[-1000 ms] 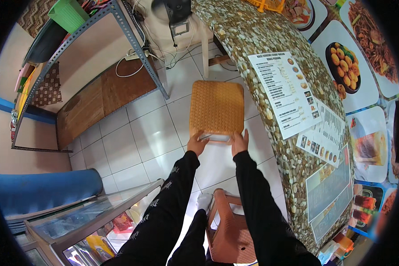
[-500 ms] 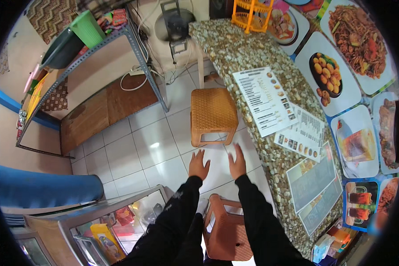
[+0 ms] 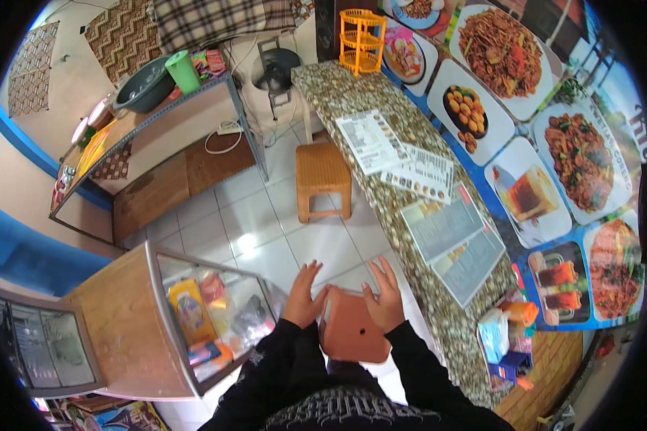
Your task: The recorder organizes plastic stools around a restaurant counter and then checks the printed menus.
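Note:
A brown plastic stool (image 3: 354, 330) stands on the white tiled floor right below me. My left hand (image 3: 303, 297) rests with spread fingers against its left edge. My right hand (image 3: 383, 296) lies on its right top edge, fingers apart. Neither hand is closed around it. Farther off, an orange woven-pattern stool (image 3: 323, 172) stands upright on the floor beside the speckled stone counter (image 3: 370, 147), free of both hands.
Laminated menu sheets (image 3: 381, 144) lie along the counter, with an orange tiered rack (image 3: 361, 39) at its far end. A glass display case (image 3: 194, 316) with packets stands at my left. A metal shelf table (image 3: 158, 118) with a basin and green cup is at the back left.
My hands let go of the orange stool, which now stands by the counter. I stepped back, and both hands came down to the brown stool.

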Available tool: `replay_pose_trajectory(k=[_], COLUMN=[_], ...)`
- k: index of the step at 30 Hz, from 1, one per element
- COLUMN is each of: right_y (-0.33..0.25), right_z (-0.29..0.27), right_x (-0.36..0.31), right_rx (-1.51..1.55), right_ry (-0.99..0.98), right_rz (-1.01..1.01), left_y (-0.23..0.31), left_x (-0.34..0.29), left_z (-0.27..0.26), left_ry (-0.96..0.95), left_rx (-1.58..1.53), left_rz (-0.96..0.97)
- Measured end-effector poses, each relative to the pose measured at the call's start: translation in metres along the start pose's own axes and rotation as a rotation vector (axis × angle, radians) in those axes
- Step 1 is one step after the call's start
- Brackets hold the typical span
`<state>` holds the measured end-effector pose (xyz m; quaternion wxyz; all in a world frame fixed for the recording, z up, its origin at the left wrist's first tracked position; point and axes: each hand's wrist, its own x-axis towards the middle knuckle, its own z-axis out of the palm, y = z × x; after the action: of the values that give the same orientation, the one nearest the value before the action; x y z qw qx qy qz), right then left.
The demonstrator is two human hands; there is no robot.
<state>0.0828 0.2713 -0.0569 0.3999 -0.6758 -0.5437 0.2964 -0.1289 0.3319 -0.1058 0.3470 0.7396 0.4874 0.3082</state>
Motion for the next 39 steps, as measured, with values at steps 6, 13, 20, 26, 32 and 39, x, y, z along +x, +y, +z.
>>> replay_pose_trajectory(k=[6, 13, 20, 26, 32, 39], right_y=[-0.015, -0.028, -0.041, -0.042, -0.016, 0.029], right_z=[-0.038, -0.024, -0.006, -0.002, -0.015, -0.04], right_x=[-0.105, -0.18, -0.212, -0.25, -0.274, -0.288], right_rx=[-0.114, -0.14, -0.133, -0.145, -0.166, -0.158], right_ry=[0.032, 0.143, 0.253, 0.292, 0.318, 0.233], right_rz=[-0.091, -0.024, 0.056, 0.134, 0.171, 0.198], left_y=[0.024, 0.02, 0.015, 0.002, 0.007, -0.001], left_x=[-0.08, -0.123, -0.142, -0.162, -0.178, -0.203], left_z=[-0.032, -0.042, -0.047, -0.037, -0.021, 0.023], left_ry=[-0.02, -0.077, -0.171, -0.264, -0.296, -0.27], left_rx=[0.01, -0.02, -0.07, -0.069, -0.022, -0.001], left_rz=[-0.028, 0.009, 0.088, 0.069, 0.065, -0.026])
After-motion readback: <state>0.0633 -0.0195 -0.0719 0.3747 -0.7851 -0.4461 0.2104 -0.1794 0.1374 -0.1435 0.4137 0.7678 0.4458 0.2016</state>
